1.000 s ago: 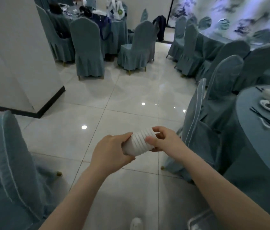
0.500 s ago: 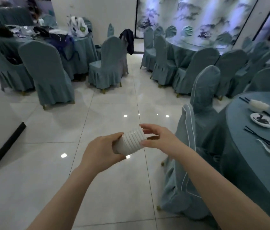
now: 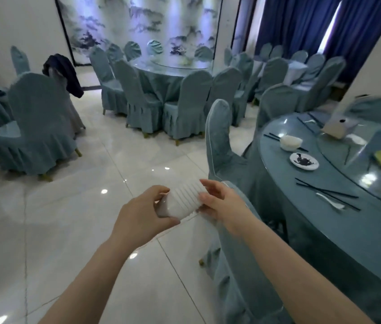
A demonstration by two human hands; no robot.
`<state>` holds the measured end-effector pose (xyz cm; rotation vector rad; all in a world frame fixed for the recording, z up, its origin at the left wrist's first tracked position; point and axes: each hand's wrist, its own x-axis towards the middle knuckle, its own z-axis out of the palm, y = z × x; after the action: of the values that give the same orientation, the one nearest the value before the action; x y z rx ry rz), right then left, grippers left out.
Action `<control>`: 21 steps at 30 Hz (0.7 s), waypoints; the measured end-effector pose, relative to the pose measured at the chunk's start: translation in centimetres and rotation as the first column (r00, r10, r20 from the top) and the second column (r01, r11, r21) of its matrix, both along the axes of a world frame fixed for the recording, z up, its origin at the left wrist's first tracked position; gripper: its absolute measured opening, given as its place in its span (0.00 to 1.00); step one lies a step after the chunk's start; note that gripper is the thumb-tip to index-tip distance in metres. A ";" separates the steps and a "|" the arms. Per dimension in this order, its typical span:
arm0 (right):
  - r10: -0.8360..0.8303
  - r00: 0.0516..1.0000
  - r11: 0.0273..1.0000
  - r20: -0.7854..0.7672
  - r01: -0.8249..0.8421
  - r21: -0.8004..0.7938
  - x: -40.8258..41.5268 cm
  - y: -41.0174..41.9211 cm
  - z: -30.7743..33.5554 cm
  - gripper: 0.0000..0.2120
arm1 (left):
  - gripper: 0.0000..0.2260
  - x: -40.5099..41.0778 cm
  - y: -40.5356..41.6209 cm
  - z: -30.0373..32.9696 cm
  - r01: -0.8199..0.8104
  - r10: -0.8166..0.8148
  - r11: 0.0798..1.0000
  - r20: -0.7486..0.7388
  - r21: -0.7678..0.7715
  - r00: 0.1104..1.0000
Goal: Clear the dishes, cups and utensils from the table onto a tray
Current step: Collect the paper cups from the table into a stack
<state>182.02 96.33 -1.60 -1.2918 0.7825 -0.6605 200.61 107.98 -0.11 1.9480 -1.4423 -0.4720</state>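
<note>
Both hands carry one stack of white cups (image 3: 181, 202) lying on its side above the floor, just short of the counter's near edge; the left hand (image 3: 142, 210) has its grip wrapped round the base end, thumb underneath; the right hand (image 3: 220, 202) has its grip curled over the rim end. A second ago only a sliver of the counter (image 3: 339, 232) showed at the right; now the view has swung round and its whole near arc is in sight, so the person is turning back for more. Along that near edge lie black chopsticks (image 3: 325, 191) with a white spoon (image 3: 330, 201) just beside them; further in, a small plate (image 3: 304, 161) with dark scraps, then a white bowl (image 3: 290, 142) with another pair of chopsticks beside it. No tray is in view; the stack probably takes the next cup first.
</note>
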 end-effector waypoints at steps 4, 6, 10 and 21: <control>-0.116 0.991 0.992 0.069 0.112 0.065 1.2 -3.8 -0.2 0.33 | 0.29 2.2 -7.4 0.8 0.157 -0.154 0.987 -0.095 0.024 0.983; -0.192 0.976 0.978 0.102 0.182 0.101 1.9 -6.3 -0.1 0.33 | 0.29 2.9 -11.5 1.0 0.221 -0.219 0.975 -0.101 0.017 0.971; -0.337 0.921 0.937 0.193 0.309 0.163 3.4 -12.6 -0.4 0.30 | 0.27 4.2 -20.2 0.8 0.315 -0.315 0.949 -0.109 -0.018 0.943; -0.484 0.833 0.872 0.269 0.434 0.224 5.6 -30.1 -1.4 0.30 | 0.21 6.6 -40.7 -0.1 0.519 -0.496 0.852 -0.215 0.067 0.841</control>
<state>187.66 66.22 -3.03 -0.8219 0.8646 -1.1445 207.18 67.31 -0.25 1.5322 -1.8361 -0.9808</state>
